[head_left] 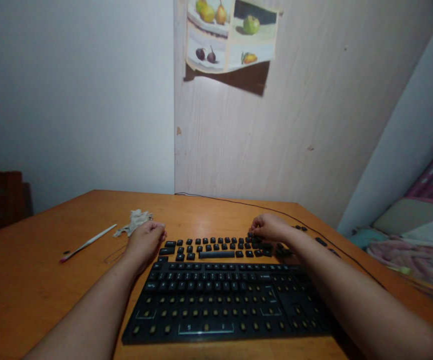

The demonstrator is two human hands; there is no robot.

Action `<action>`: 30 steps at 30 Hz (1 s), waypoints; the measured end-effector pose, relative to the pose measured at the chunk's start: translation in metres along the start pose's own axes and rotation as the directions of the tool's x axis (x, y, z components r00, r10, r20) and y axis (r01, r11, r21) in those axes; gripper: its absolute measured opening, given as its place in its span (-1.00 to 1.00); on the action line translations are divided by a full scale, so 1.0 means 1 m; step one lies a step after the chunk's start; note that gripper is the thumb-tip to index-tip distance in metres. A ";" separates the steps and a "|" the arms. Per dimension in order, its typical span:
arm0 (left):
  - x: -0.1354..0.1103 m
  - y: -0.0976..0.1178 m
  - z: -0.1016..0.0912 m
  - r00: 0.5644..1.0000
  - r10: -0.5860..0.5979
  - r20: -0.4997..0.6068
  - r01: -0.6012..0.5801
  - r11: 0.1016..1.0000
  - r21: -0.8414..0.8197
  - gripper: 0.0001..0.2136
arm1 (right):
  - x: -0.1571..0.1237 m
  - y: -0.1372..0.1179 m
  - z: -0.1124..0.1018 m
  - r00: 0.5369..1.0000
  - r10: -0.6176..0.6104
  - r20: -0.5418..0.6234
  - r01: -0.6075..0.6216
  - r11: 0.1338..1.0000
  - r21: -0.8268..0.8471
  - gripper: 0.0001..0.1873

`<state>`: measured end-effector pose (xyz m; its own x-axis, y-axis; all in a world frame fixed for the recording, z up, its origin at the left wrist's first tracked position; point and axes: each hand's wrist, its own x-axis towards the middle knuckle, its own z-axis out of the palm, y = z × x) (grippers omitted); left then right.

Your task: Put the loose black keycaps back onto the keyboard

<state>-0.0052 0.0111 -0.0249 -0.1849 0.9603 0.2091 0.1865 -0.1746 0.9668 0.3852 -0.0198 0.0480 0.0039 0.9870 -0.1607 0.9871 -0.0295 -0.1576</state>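
Note:
A black keyboard (209, 312) lies across the front of the table. Its upper rows carry keycaps; the lower rows and the right-hand block show bare yellowish switch stems. Behind it, loose black keycaps (216, 247) are laid out in rows, with the long spacebar (216, 255) among them. My left hand (147, 239) rests closed at the left end of these rows, fingers curled; anything inside is hidden. Over the right end of the rows, my right hand (271, 227) is closed in a pinch, its fingertips close to the keycaps. Whatever it may hold is too small to make out.
Left of my left hand lie a crumpled pale cloth or tissue (136, 221) and a slim white stick with a reddish end (89, 242). A thin black cable (235, 201) runs along the table's back and right side. More keycaps (321, 242) lie beyond my right forearm.

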 end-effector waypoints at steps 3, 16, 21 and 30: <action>0.001 -0.003 0.000 0.999 -0.003 0.038 0.005 0.999 -0.042 -0.71 | 0.003 -0.003 0.002 1.000 0.003 0.025 -0.003 1.000 -0.001 -0.67; 0.002 -0.003 0.000 0.999 -0.009 0.031 0.011 0.998 -0.069 -0.72 | 0.018 -0.001 0.007 0.998 0.015 0.055 -0.016 0.999 0.030 -0.67; 0.003 -0.006 0.000 1.000 0.001 0.025 0.001 0.996 -0.093 -0.71 | 0.020 0.004 0.009 0.998 0.009 0.063 -0.013 0.998 0.063 -0.66; 0.001 -0.002 0.001 0.999 -0.007 0.039 0.010 0.998 -0.068 -0.72 | 0.022 0.004 0.012 0.997 0.008 0.077 -0.016 0.994 0.105 -0.67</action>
<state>-0.0048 0.0130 -0.0263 -0.1488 0.9692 0.1961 0.1190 -0.1794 0.9766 0.3871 -0.0003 0.0320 -0.0002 0.9716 -0.2364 0.9645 -0.0622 -0.2565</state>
